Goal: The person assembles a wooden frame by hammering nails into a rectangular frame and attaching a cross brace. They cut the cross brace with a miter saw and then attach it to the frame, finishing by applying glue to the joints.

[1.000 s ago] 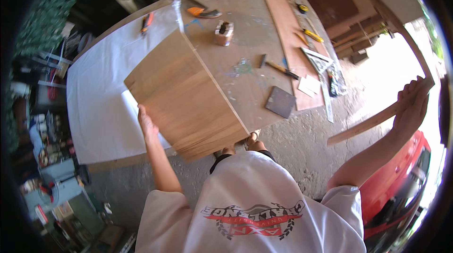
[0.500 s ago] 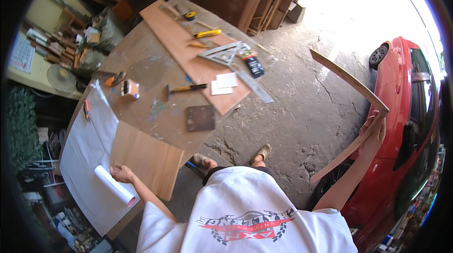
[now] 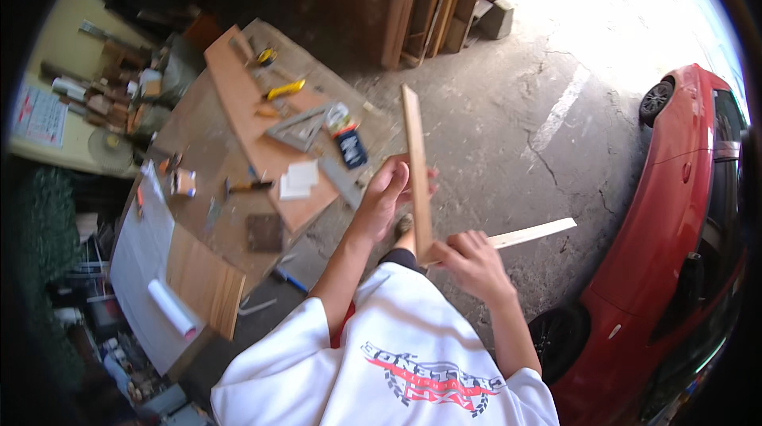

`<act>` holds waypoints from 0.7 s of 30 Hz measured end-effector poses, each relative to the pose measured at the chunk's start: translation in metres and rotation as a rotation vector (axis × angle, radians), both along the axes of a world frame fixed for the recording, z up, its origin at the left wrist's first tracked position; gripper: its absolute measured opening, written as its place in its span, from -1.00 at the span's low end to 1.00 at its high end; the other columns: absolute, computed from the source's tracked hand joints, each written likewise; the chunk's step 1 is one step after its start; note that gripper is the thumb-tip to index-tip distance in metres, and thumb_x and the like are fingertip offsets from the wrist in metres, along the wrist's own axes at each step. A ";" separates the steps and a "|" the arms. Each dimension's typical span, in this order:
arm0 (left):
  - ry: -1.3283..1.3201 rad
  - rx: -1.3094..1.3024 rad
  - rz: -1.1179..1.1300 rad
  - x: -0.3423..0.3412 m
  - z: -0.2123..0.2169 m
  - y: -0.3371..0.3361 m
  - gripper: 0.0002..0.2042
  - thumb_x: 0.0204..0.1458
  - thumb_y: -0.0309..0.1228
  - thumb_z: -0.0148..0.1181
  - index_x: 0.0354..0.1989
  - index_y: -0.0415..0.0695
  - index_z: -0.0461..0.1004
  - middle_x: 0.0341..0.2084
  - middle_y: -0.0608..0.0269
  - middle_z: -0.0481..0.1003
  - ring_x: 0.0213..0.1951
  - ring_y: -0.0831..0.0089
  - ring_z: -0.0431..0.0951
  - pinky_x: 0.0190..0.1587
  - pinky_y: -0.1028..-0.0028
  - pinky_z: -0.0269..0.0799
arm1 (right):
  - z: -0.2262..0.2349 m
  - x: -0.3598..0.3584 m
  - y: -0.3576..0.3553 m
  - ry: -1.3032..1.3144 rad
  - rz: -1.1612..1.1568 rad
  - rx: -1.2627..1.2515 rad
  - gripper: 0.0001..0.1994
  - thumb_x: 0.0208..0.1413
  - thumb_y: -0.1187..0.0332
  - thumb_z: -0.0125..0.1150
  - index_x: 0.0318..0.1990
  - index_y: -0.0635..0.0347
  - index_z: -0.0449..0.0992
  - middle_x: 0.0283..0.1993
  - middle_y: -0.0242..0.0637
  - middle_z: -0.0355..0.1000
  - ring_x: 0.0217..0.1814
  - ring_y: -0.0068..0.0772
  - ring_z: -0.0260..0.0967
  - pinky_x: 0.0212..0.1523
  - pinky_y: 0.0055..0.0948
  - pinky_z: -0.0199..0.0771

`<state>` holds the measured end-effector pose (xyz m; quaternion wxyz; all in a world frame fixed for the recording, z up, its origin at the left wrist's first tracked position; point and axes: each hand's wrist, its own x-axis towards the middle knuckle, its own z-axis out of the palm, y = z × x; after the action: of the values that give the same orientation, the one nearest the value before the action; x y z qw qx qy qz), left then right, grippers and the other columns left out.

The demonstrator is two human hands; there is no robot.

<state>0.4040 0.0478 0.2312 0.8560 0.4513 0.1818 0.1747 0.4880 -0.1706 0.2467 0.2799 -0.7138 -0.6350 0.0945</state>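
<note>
An L-shaped wooden piece [image 3: 414, 148], made of two narrow strips meeting at a corner, is held in front of my body. One strip points up and away; the other reaches out to the right. My right hand [image 3: 475, 263] is closed on it beside the corner. Partway along the upright strip, my left hand [image 3: 382, 200] curls around from the left, with fingertips showing past the strip's right side. The strip hides part of those fingers.
Left of me stands a worktable [image 3: 214, 148] with a long board [image 3: 234, 104], a hammer [image 3: 248, 186], a triangular square [image 3: 300, 128], a yellow knife [image 3: 286, 89] and white squares [image 3: 298, 180]. A wood panel [image 3: 205, 279] and paper roll [image 3: 171, 307] lie nearer. A red car [image 3: 659, 227] is at right.
My right hand has brought the L-shaped wooden piece from the far right to my front. The left hand has left the wood panel and paper roll and come to the strip. The view has shifted.
</note>
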 end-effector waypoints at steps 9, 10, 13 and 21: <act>0.095 0.101 0.237 0.235 -0.056 0.061 -0.74 0.39 -0.15 0.01 -0.13 -0.11 0.35 -0.49 0.37 0.42 -0.51 0.64 0.44 -0.46 0.58 0.38 | -0.052 0.206 0.067 -0.130 -0.388 -0.054 -0.53 0.05 0.33 0.38 0.17 -0.06 0.51 0.18 -0.16 0.38 0.20 -0.07 0.34 0.25 -0.15 0.31; 0.117 0.161 0.256 0.256 -0.061 0.072 -0.75 0.40 -0.16 0.00 -0.15 -0.11 0.35 -0.50 0.39 0.40 -0.52 0.66 0.41 -0.48 0.59 0.35 | -0.051 0.231 0.061 -0.107 -0.487 -0.084 -0.55 0.07 0.34 0.38 0.16 -0.03 0.51 0.19 -0.14 0.38 0.20 -0.04 0.33 0.25 -0.14 0.31; 0.110 0.430 0.375 0.288 -0.057 0.124 -0.72 0.38 -0.16 0.04 -0.16 -0.16 0.39 -0.51 0.38 0.38 -0.51 0.62 0.37 -0.47 0.56 0.29 | -0.055 0.314 0.068 -0.002 -0.694 -0.078 -0.62 0.10 0.39 0.35 0.10 0.10 0.51 0.18 -0.09 0.39 0.23 0.04 0.32 0.26 -0.06 0.30; 0.279 0.775 0.814 0.296 -0.037 0.262 -0.68 0.30 -0.17 0.18 -0.13 -0.24 0.44 -0.45 0.22 0.46 -0.42 0.47 0.49 -0.35 0.46 0.41 | -0.102 0.468 0.224 0.043 -0.337 -0.228 -0.69 0.22 0.39 0.22 0.11 0.15 0.47 0.09 -0.07 0.40 0.17 0.07 0.32 0.17 -0.08 0.36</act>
<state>0.6998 0.3094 0.1946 0.4601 0.6443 0.3746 0.4825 0.9557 0.0535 0.1444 0.2227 -0.8347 -0.4858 0.1328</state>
